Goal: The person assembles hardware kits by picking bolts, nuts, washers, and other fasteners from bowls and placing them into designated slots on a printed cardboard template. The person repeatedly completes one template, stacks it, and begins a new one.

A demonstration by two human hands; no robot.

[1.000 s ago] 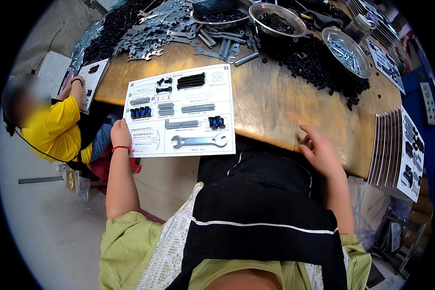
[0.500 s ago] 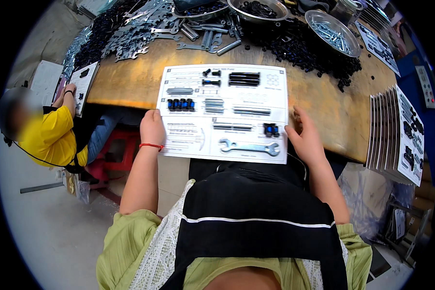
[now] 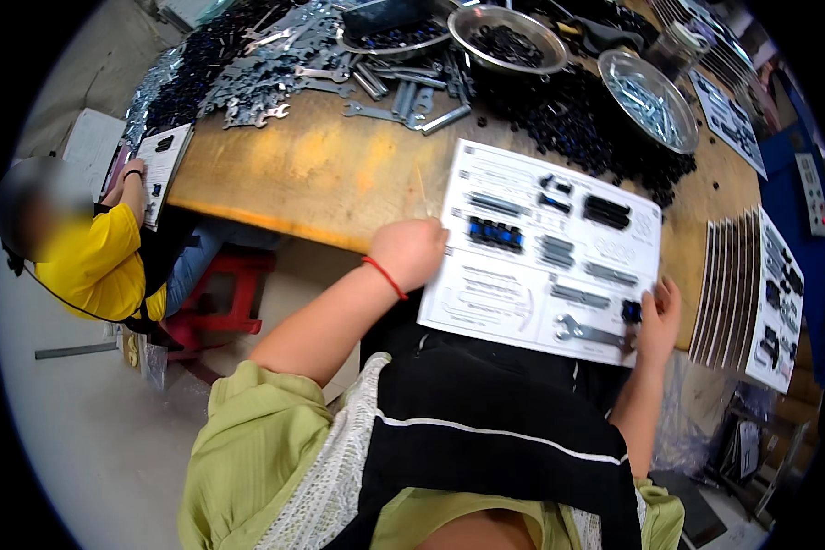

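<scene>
At the wooden table (image 3: 284,179), both hands (image 3: 411,255) (image 3: 658,319) hold a white card (image 3: 532,261) by opposite sides; wrenches (image 3: 280,78) lie beyond.

The white card (image 3: 527,275) — printed, bearing black and silvery hardware (image 3: 495,234) — slants over the table edge (image 3: 275,226).

Lit brightly over the counter (image 3: 257,188); slightly blurred at the card (image 3: 533,275); heavily smeared over a co-worker's head (image 3: 60,211); bent and blackened toward the edges.
</scene>
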